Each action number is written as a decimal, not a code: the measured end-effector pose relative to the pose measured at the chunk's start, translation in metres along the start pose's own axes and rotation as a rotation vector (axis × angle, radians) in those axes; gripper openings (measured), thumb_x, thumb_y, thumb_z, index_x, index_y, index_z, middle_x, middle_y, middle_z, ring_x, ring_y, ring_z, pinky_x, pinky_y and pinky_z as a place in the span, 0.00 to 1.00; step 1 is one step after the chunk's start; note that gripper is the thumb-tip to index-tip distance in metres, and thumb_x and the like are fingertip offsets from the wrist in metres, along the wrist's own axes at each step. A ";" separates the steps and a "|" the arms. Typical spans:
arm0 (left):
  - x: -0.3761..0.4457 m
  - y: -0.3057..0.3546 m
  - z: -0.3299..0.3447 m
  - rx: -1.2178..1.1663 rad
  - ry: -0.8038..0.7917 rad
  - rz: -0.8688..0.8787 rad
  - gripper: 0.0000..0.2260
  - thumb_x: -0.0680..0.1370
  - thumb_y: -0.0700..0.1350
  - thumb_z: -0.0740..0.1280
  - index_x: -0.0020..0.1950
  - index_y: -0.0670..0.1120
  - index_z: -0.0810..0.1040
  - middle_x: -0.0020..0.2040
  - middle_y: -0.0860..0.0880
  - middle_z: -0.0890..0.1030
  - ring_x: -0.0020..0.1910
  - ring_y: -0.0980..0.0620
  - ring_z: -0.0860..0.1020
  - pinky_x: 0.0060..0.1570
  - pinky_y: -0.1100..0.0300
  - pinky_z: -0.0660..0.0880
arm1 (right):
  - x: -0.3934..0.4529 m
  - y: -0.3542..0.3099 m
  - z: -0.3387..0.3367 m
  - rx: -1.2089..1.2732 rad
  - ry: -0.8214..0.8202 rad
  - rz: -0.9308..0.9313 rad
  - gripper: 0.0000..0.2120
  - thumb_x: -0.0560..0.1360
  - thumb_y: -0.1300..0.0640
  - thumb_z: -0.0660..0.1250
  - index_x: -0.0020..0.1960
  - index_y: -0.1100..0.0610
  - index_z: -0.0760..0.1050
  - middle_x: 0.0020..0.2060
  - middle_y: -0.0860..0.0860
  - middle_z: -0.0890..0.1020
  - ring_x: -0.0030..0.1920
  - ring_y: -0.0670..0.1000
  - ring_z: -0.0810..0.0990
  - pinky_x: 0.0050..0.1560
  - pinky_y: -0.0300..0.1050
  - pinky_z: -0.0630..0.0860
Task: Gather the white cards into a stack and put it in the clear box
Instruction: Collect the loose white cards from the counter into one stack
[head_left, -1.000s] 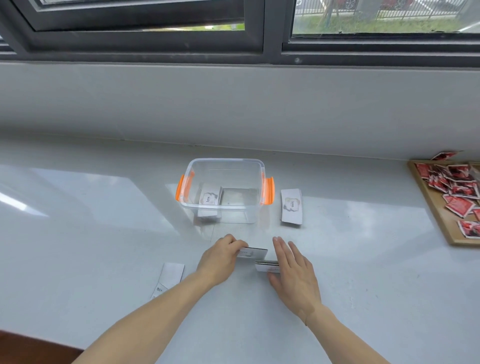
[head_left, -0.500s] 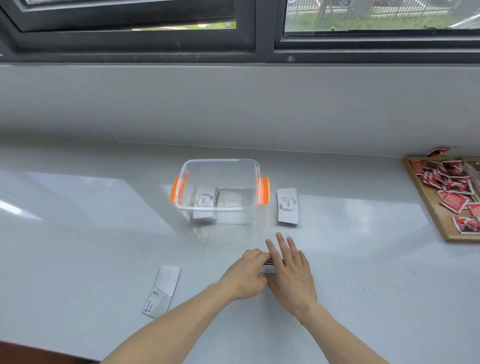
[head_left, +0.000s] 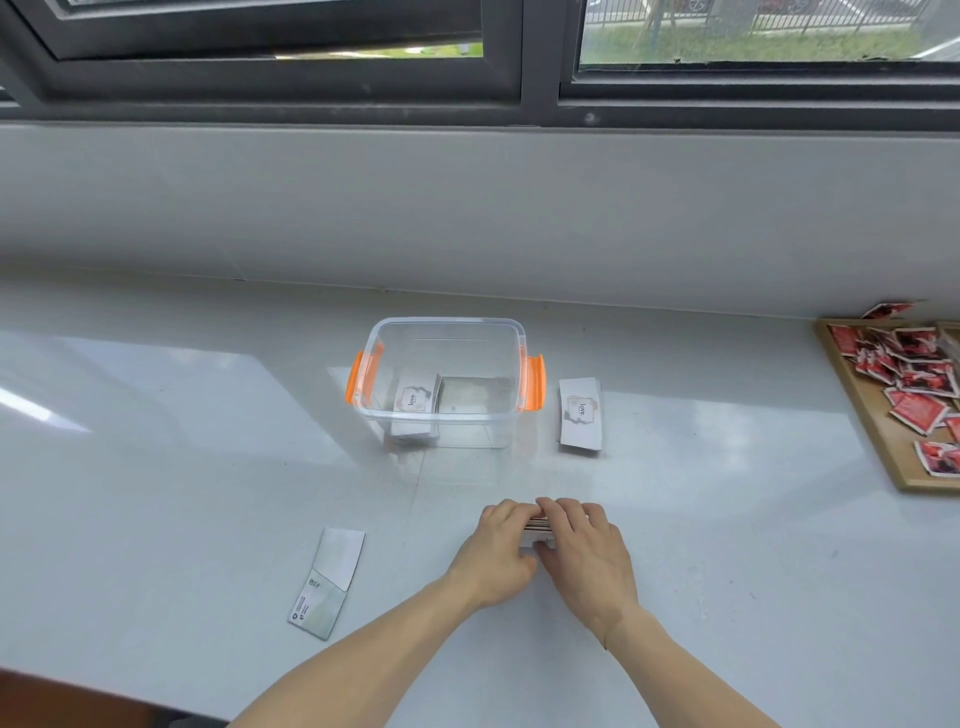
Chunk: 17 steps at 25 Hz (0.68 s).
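Observation:
A small stack of white cards lies on the white counter in front of me, mostly hidden. My left hand grips its left side and my right hand curls over its right side. The clear box with orange handles stands beyond them and holds a white card pile leaning at its left. Another white card pile rests just right of the box. Two overlapping white cards lie to the left of my left hand.
A wooden tray with several red packets sits at the far right edge. A grey wall and window frame rise behind the counter. A dark brown edge shows at the lower left corner.
My left hand slid its card rightward onto the cards under my right hand. My right hand's fingers went from flat to curled, and both hands now close around one stack.

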<state>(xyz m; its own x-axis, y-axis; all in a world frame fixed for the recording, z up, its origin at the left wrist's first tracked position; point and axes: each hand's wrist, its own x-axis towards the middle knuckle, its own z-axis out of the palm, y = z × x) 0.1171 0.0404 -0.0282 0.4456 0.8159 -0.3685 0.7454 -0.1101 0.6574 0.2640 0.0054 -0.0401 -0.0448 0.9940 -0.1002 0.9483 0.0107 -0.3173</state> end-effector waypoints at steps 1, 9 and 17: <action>-0.003 -0.006 -0.003 -0.024 0.014 -0.029 0.26 0.71 0.38 0.62 0.68 0.52 0.67 0.65 0.52 0.70 0.66 0.51 0.65 0.62 0.53 0.70 | 0.000 0.000 0.000 -0.011 0.018 -0.001 0.22 0.70 0.53 0.72 0.62 0.51 0.73 0.50 0.47 0.80 0.49 0.55 0.77 0.40 0.49 0.76; -0.050 -0.098 -0.087 0.672 -0.115 0.117 0.30 0.69 0.39 0.61 0.70 0.57 0.65 0.72 0.53 0.65 0.75 0.49 0.55 0.71 0.55 0.60 | 0.001 0.000 0.001 -0.028 0.036 -0.009 0.15 0.70 0.54 0.72 0.56 0.51 0.76 0.47 0.48 0.80 0.45 0.57 0.75 0.35 0.49 0.74; -0.085 -0.147 -0.152 1.073 -0.438 0.230 0.40 0.69 0.37 0.63 0.73 0.64 0.50 0.79 0.54 0.46 0.78 0.45 0.45 0.73 0.48 0.56 | 0.001 0.000 0.001 -0.019 0.020 0.003 0.14 0.72 0.54 0.70 0.57 0.51 0.75 0.49 0.48 0.80 0.47 0.57 0.75 0.38 0.50 0.74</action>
<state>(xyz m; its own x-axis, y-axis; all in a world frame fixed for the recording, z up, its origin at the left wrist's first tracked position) -0.1058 0.0733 0.0071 0.6001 0.4733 -0.6449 0.5675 -0.8201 -0.0739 0.2637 0.0059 -0.0416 -0.0355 0.9960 -0.0824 0.9544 0.0093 -0.2985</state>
